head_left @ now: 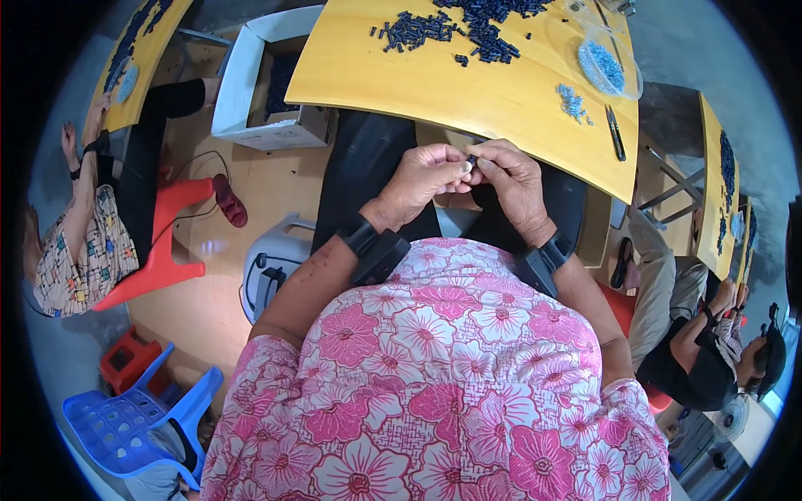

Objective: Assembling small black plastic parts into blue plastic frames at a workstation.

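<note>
My left hand (423,181) and my right hand (513,185) meet just off the near edge of the yellow table, above my lap. Their fingertips pinch a small black piece (472,160) between them, mostly covered by the fingers. On the tabletop beyond lies a heap of short black cylindrical pieces (489,42). To its right a round clear tub (633,88) holds many tiny light-blue parts (603,65), and a loose cluster of the same parts (572,102) lies beside it. Dark tweezers (616,134) rest near the table's right edge.
An open white carton (242,75) stands on the floor left of the table (376,83). Nearby are a grey stool (276,259), a red stool (171,242) and a blue plastic chair (134,426). Other people sit at yellow tables on both sides.
</note>
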`<state>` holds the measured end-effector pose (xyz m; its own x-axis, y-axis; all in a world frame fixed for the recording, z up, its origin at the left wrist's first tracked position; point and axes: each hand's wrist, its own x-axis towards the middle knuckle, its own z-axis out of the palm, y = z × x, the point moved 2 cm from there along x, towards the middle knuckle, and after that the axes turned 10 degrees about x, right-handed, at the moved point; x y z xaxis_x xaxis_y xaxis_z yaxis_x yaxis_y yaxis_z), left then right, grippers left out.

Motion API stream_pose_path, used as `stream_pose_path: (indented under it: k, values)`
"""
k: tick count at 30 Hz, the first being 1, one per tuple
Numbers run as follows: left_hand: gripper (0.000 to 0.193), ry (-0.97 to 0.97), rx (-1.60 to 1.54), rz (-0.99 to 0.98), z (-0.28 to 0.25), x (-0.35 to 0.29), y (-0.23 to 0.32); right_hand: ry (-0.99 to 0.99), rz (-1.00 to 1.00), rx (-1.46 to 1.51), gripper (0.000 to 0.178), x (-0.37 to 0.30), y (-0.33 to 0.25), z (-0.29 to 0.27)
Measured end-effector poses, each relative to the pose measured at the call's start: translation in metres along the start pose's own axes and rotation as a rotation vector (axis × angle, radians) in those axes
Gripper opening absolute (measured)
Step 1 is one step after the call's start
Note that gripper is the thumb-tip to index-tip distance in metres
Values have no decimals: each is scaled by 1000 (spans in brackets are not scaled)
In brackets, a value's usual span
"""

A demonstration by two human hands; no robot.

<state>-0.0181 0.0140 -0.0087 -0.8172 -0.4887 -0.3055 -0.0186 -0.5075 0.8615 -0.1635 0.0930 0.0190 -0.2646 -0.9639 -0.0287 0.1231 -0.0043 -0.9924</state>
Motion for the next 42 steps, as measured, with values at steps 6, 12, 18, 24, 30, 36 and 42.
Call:
stream_pose_path:
  k: [6, 12, 18, 24, 30, 36, 42]
  values:
    - [13, 15, 52, 22, 0, 1, 0, -26, -42, -116, 22, 0, -1, -1]
    - [13, 38, 133, 92, -3, 2, -1, 50, 175, 125, 20, -3, -1, 2]
    - [12, 37, 159, 133, -1, 1, 1, 81, 277, 233, 23, -4, -2, 2]
    - [13, 5, 145, 79, -1, 1, 2, 65, 345, 362, 22, -3, 0, 0]
    - [13, -35, 50, 46, -2, -1, 1, 52, 368, 460, 21, -3, 1, 2]
    - [13, -37, 34, 18, -4, -1, -2, 19, 413, 490, 23, -3, 2, 1]
    - [12, -41, 31, 18, -3, -2, 2, 15, 412, 515, 24, -3, 4, 0]
